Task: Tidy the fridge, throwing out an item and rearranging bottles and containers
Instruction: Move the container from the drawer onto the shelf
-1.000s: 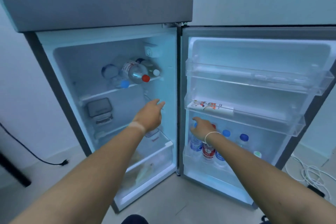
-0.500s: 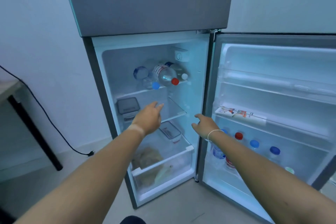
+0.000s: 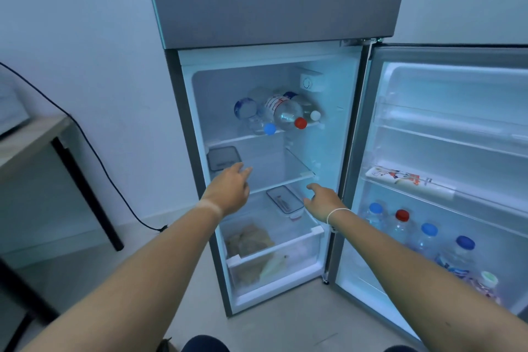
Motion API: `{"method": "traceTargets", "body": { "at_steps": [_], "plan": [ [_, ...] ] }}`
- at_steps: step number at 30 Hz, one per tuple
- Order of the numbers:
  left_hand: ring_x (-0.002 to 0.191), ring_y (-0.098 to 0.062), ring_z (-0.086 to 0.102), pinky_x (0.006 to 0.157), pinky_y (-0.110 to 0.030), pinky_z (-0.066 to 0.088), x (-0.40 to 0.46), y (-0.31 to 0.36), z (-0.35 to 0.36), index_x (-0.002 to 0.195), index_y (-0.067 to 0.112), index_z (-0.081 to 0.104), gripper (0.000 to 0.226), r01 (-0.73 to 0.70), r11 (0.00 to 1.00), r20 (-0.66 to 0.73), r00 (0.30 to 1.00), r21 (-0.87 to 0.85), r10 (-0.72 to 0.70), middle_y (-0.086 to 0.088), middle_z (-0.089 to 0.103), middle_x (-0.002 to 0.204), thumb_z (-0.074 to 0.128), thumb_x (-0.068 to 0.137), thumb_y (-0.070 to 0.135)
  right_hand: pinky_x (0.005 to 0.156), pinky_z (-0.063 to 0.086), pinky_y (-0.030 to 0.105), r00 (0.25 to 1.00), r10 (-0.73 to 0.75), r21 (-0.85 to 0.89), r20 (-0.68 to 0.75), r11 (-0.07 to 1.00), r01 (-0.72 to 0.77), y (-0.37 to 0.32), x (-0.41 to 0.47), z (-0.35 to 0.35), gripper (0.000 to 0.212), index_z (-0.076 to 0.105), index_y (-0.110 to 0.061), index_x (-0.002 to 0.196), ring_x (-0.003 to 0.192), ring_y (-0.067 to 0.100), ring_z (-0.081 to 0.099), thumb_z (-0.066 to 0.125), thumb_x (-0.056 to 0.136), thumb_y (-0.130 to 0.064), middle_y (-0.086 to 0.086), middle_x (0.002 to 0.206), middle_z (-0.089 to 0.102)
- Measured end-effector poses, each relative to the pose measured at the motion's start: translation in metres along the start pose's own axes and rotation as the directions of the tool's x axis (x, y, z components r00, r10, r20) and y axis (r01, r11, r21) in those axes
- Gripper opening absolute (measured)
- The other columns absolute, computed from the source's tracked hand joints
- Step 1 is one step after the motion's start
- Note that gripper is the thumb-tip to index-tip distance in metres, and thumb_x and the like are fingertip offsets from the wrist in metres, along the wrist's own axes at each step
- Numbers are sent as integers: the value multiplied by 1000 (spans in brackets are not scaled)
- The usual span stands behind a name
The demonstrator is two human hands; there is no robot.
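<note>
Though near fingers (image 3: pixel 245 171), container (image 3: pixel 223 158) untouched.

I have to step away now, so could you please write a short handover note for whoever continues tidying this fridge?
Left hand empty, open, reaching toward the middle shelf container. Right hand empty, open, beside the lower container. Bottles lie stacked on the top shelf; more stand in the door's bottom rack; a carton lies in the rack above. Bagged food sits in the crisper drawer. Nothing visibly done yet; discarding and rearranging remain.
</note>
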State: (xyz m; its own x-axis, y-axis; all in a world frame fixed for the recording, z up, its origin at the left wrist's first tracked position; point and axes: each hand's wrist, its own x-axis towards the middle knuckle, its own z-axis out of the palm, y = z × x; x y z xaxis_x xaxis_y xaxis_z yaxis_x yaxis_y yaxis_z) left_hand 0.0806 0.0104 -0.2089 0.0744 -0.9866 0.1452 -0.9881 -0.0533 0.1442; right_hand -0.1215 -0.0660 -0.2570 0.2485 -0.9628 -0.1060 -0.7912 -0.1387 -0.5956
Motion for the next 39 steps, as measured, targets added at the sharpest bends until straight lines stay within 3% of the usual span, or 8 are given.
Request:
{"method": "traceTargets", "body": {
  "at_steps": [3,5,10,13,18,21,26,39],
  "plan": [
    [140,-29,34,115,-39,34,-5,-9,1,147,12,33,51,11,1000,-5,1000,15,-11,-12,29,156,35,96,15,64,39,25,1000,-13,10,3,1000,13,-5,-4,5,49,37,-15,142,60,16,53,44,94,-24,18,121,60],
    [140,-29,35,113,-39,35,-8,-13,2,148,13,32,51,14,999,1,1000,30,-14,-12,29,156,35,96,16,63,40,25,1000,-19,8,4,1000,19,-6,-4,8,49,37,-14,142,55,12,49,44,94,-24,18,121,60],
    [140,-28,34,113,-37,35,-12,-18,5,147,15,32,51,30,999,0,1000,41,-30,-11,30,155,35,97,17,74,41,26,1000,-10,-1,15,1000,10,-4,-3,13,51,38,-13,142,81,25,52,45,93,-26,15,107,61],
    [138,-28,37,111,-37,36,-14,-20,8,147,14,33,51,31,999,6,999,40,-31,-10,34,153,36,97,18,72,42,27,1000,-6,4,21,1000,6,-3,-6,14,50,38,-14,141,78,25,52,45,93,-27,10,94,55],
    [139,-28,36,113,-38,36,-13,-22,19,147,15,32,51,31,1000,29,999,7,-31,-10,32,155,35,97,20,73,43,26,1000,14,-13,23,1000,-13,5,-6,18,52,38,-15,142,79,25,55,45,93,-27,16,105,64],
    [141,-28,34,114,-39,35,-8,-20,31,148,15,30,51,45,999,67,997,-13,-44,-10,29,156,35,97,20,75,46,28,999,23,-2,29,1000,-23,12,0,23,51,38,-15,142,80,25,57,46,93,-28,11,92,62],
    [138,-31,37,113,-40,35,12,-16,63,147,15,32,52,76,995,147,987,-64,-66,-11,34,154,36,96,19,80,47,30,996,65,2,57,998,-66,28,20,36,52,38,-14,142,95,30,62,45,92,-26,18,113,65],
    [139,-25,36,112,-28,29,109,-15,195,146,12,34,50,243,940,361,921,-238,-147,-12,33,152,42,97,18,100,43,35,972,174,79,155,979,-188,91,134,106,54,38,-16,143,121,31,54,50,92,-29,15,136,53]
  ]
}}
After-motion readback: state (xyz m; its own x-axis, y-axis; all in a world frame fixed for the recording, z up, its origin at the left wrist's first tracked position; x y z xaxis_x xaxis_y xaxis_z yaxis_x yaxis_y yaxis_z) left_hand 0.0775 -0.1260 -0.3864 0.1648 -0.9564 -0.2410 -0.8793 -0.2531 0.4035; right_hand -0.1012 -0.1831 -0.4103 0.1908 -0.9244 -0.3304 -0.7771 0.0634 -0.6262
